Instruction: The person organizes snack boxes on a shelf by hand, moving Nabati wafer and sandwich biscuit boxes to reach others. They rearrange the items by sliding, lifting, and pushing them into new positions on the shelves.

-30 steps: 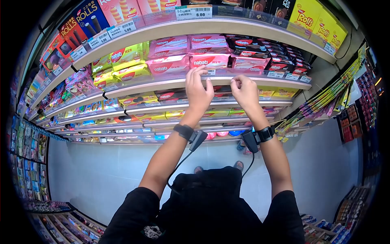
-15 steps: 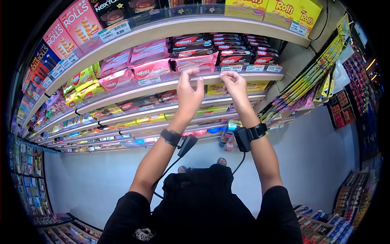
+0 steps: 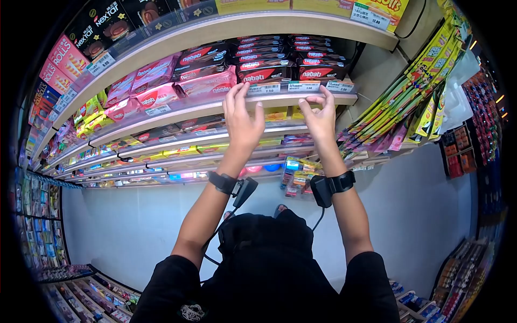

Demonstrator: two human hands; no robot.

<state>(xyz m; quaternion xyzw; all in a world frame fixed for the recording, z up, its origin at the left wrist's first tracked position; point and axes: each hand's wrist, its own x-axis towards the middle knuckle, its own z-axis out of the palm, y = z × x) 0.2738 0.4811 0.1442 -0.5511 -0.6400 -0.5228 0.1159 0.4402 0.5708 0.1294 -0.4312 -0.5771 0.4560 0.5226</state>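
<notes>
Near black "nabati" packs (image 3: 266, 74), left hand (image 3: 243, 126) and right hand (image 3: 321, 118) hover, each grip spread.

Shelf lip (image 3: 285, 102), packs (image 3: 266, 74) behind; open floor (image 3: 404, 215) below

On the highest visible shelf (image 3: 258, 26), black Nextar boxes (image 3: 110, 26) are standing beside pink Rolls boxes (image 3: 69, 59), while a yellow box (image 3: 390, 9) is sitting near the right end by a price label (image 3: 370, 16). Long yellow-green packets (image 3: 412, 89) are hanging at a slant on the right, and a heap of small packages (image 3: 296, 182) is resting on the pale floor (image 3: 409, 204). Packed racks (image 3: 40, 220) are lining the far left
</notes>
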